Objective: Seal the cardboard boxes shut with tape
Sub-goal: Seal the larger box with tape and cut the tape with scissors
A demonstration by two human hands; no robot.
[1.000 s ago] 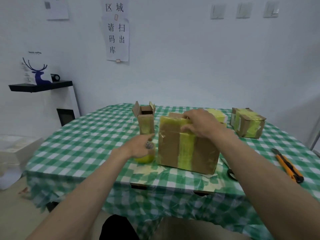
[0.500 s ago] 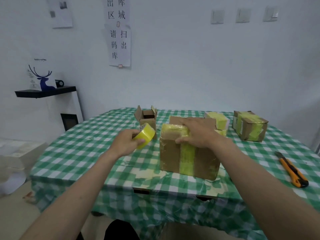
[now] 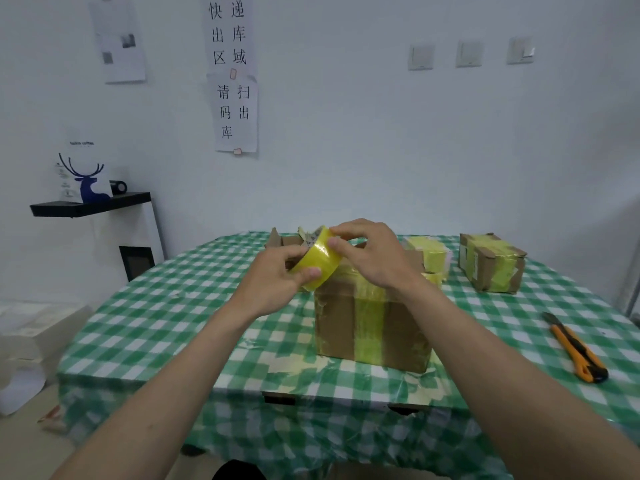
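Observation:
A brown cardboard box (image 3: pixel 370 327) with a yellow tape band down its front stands on the green checked table (image 3: pixel 166 327). Above its left top edge I hold a roll of yellow tape (image 3: pixel 320 259) in both hands. My left hand (image 3: pixel 277 275) grips the roll from below and the left. My right hand (image 3: pixel 370 254) pinches the roll's upper rim with thumb and fingers. A small open box (image 3: pixel 282 242) stands behind the roll, mostly hidden by it and my left hand.
Two taped boxes stand at the back right, one small yellow-wrapped (image 3: pixel 431 256) and one brown (image 3: pixel 491 261). An orange utility knife (image 3: pixel 576 349) lies at the right. A black shelf (image 3: pixel 93 206) sits left of the table.
My left hand lifted the tape roll off the table and carried it up and right over the box. My right hand left the box top and took hold of the roll.

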